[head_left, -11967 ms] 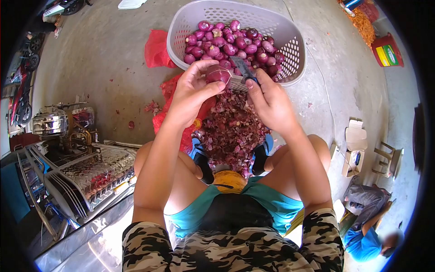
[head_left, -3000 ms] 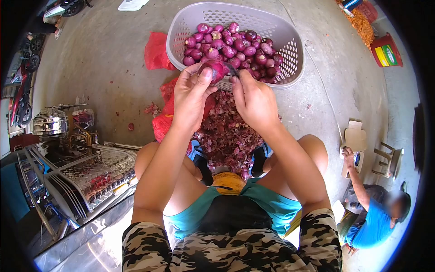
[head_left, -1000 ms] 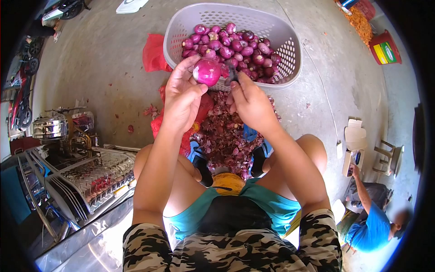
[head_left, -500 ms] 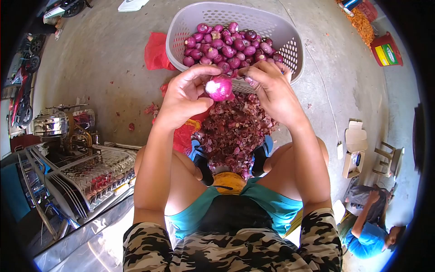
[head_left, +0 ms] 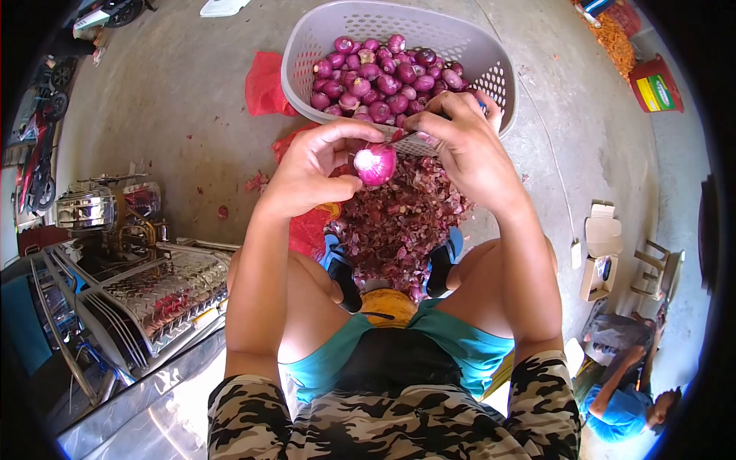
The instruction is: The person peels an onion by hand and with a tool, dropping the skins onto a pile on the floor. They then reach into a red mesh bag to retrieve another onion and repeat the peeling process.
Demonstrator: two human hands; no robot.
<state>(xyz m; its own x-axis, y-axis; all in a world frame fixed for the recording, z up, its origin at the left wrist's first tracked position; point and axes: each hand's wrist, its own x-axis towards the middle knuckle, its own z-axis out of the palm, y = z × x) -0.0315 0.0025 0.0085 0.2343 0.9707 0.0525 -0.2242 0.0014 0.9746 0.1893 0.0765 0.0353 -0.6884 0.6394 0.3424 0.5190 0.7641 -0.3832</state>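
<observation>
My left hand (head_left: 316,165) holds a red onion (head_left: 376,164) between thumb and fingers, its pale end facing up. My right hand (head_left: 461,142) is closed just to the right of the onion, with a small dark blade (head_left: 402,136) showing at its fingertips and a bit of blue by its knuckles. Beyond both hands is a grey perforated basket (head_left: 295,73) holding several red onions (head_left: 372,74). A heap of loose onion skins (head_left: 402,218) lies on the floor beneath my hands, between my feet.
A red mesh bag (head_left: 266,86) lies left of the basket. Metal equipment (head_left: 146,291) stands at the left. To the right are an open cardboard box (head_left: 599,268), a red bucket (head_left: 655,88) and orange pieces (head_left: 609,46). A person in blue (head_left: 625,406) sits at the lower right.
The onion has turned and moved slightly down in my left hand. My right hand has shifted a little, and the dark blade now shows more clearly.
</observation>
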